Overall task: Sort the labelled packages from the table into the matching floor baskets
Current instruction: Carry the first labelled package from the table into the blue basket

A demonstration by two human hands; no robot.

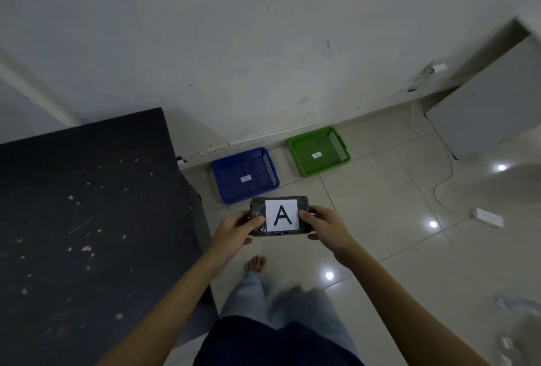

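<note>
Package [279,216], black-wrapped with a white "A" label facing up, is hanging in the air over the floor, its long axis running left to right, each short end pinched in a closed grip: left hand [234,229] and right hand [325,226]. Blue basket [231,194] is lying just beyond it, green basket [304,171] farther right; their labels are too small to read. Counter [87,219] is sitting to the left.
</note>
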